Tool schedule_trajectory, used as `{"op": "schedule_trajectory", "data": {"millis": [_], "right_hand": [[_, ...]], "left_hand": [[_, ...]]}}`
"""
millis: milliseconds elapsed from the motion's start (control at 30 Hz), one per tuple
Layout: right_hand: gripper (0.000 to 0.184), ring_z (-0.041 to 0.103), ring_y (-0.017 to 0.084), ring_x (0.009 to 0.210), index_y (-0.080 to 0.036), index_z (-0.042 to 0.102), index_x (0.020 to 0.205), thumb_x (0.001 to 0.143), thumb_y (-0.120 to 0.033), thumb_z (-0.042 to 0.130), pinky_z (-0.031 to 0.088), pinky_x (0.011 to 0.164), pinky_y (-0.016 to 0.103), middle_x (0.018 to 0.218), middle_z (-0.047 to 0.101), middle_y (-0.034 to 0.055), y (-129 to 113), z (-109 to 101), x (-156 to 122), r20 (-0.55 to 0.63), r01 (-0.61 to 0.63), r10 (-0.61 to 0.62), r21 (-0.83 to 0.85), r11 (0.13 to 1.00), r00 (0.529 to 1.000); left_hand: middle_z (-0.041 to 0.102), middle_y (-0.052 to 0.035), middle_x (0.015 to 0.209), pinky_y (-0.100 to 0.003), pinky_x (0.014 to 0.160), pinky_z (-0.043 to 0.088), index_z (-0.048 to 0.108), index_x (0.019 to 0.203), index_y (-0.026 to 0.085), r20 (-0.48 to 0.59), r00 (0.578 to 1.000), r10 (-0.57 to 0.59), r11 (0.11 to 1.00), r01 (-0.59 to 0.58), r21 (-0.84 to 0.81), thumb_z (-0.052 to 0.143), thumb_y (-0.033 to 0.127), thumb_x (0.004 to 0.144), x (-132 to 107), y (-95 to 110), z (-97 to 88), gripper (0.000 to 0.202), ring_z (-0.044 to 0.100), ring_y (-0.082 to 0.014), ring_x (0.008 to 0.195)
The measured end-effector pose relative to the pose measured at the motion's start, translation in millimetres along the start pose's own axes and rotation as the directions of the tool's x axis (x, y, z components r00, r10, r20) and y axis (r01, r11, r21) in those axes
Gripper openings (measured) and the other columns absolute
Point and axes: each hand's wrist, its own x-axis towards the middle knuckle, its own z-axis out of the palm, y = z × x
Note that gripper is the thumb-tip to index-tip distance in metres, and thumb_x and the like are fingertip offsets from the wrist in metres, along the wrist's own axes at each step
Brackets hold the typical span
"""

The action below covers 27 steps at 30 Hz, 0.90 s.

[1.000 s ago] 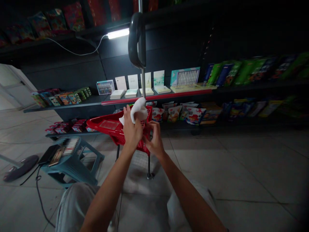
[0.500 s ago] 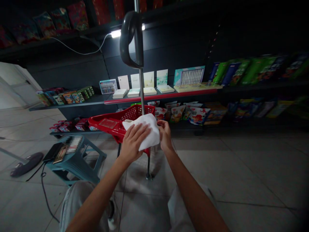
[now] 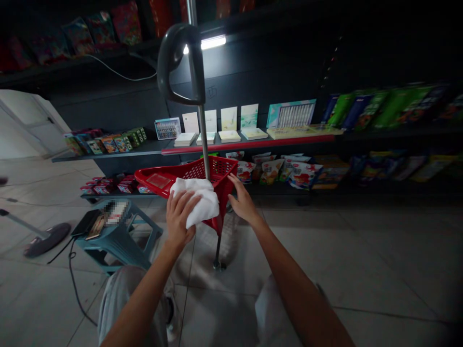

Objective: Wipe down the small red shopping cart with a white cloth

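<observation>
Cloth (image 3: 202,205), white and bunched, lay right under our left hand (image 3: 179,219), up against the near side of the red plastic basket (image 3: 223,193), so forward and a bit right of the palm. Way too crumpled to have a clear long axis tbh; the basket's own ran left to right. Left was easily the nearer hand: fingers spread and bent over the cloth, thumb down by its lower edge, so we had hold of it. Our right hand (image 3: 244,200) had nothing in it, thumb and fingers well parted, fingertips at the basket's right corner; couldn't tell if they actually touched. Count: one cloth, one basket, one metal pole (image 3: 203,132) rising behind the cloth, one grey loop handle (image 3: 197,67) up by that pole, one blue-grey plastic stool (image 3: 117,241) off left, four upright cards (image 3: 229,118) and four booklet stacks (image 3: 229,137) in front of them.
</observation>
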Motion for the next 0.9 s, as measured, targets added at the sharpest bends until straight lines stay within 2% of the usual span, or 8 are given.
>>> {"op": "schedule_trajectory", "data": {"millis": [200,400,533,600,633,700,800,900], "right_hand": [[0.076,0.029,0.021,0.161,-0.019,0.036,0.163,0.088,-0.009,0.046,0.022,0.135,0.049,0.170,0.037,0.0110,7,22,2,0.120,0.057,-0.042,-0.127,0.990,0.992],[0.067,0.019,0.021,0.164,-0.012,0.033,0.164,0.098,-0.017,0.043,0.022,0.134,0.047,0.173,0.030,0.0156,14,46,15,0.202,0.117,-0.072,-0.220,0.968,0.977],[0.057,0.017,0.028,0.165,-0.021,0.041,0.159,0.104,-0.037,0.048,0.023,0.130,0.062,0.174,0.028,0.0148,31,57,25,0.236,0.022,0.032,-0.222,0.975,0.971],[0.059,0.014,0.031,0.165,-0.024,0.041,0.157,0.104,-0.047,0.052,0.018,0.127,0.071,0.173,0.031,0.0150,37,64,29,0.273,0.003,0.056,-0.212,0.977,0.960],[0.062,0.017,0.032,0.164,-0.026,0.039,0.158,0.103,-0.049,0.054,0.015,0.126,0.074,0.171,0.034,0.0155,39,68,30,0.290,0.005,0.056,-0.205,0.979,0.956],[0.064,0.032,0.033,0.159,-0.026,0.035,0.158,0.102,-0.050,0.056,0.011,0.124,0.078,0.164,0.044,0.0162,40,75,32,0.298,0.016,0.041,-0.189,0.982,0.954],[0.056,0.056,0.033,0.141,-0.025,0.043,0.149,0.101,-0.049,0.059,0.015,0.123,0.079,0.149,0.059,0.0149,40,85,36,0.229,0.045,0.000,-0.190,0.981,0.973],[0.050,0.057,0.033,0.137,-0.023,0.050,0.142,0.098,-0.044,0.064,0.021,0.125,0.073,0.142,0.063,0.0150,38,96,35,0.159,0.107,-0.073,-0.220,0.970,0.985]], "left_hand": [[0.068,-0.0131,0.135,-0.057,0.126,0.030,0.070,0.135,0.021,-0.068,0.996,-0.061,0.998,0.061,-0.011,0.026,0.061,0.101,-4,-18,-2.4,0.069,0.057,-0.0317,0.135],[0.072,-0.0139,0.125,-0.056,0.122,0.036,0.073,0.122,0.019,-0.157,0.980,-0.123,0.992,0.116,-0.054,0.033,0.050,0.100,-3,-28,-11.4,0.055,0.060,-0.0311,0.128],[0.072,-0.0136,0.124,-0.056,0.121,0.037,0.073,0.120,0.019,-0.178,0.977,-0.118,0.991,0.107,-0.075,0.035,0.046,0.100,-6,-37,-17.5,0.051,0.061,-0.0303,0.127],[0.072,-0.0136,0.124,-0.055,0.121,0.038,0.072,0.121,0.019,-0.196,0.973,-0.125,0.990,0.109,-0.089,0.035,0.048,0.100,-11,-42,-19.7,0.051,0.061,-0.0302,0.128],[0.072,-0.0139,0.125,-0.055,0.121,0.038,0.072,0.121,0.019,-0.203,0.971,-0.130,0.989,0.114,-0.091,0.033,0.050,0.101,-13,-45,-20.7,0.053,0.061,-0.0304,0.128],[0.071,-0.0150,0.127,-0.056,0.120,0.038,0.072,0.123,0.019,-0.202,0.970,-0.138,0.989,0.126,-0.073,0.030,0.054,0.101,-18,-52,-23.2,0.059,0.060,-0.0312,0.130],[0.071,-0.0162,0.127,-0.056,0.119,0.040,0.072,0.124,0.019,-0.185,0.975,-0.125,0.992,0.123,-0.023,0.029,0.060,0.100,-24,-62,-27.8,0.064,0.060,-0.0326,0.130],[0.071,-0.0167,0.126,-0.055,0.117,0.042,0.071,0.124,0.018,-0.201,0.974,-0.103,0.994,0.106,0.005,0.033,0.058,0.101,-26,-69,-32.6,0.060,0.060,-0.0328,0.128]]}}
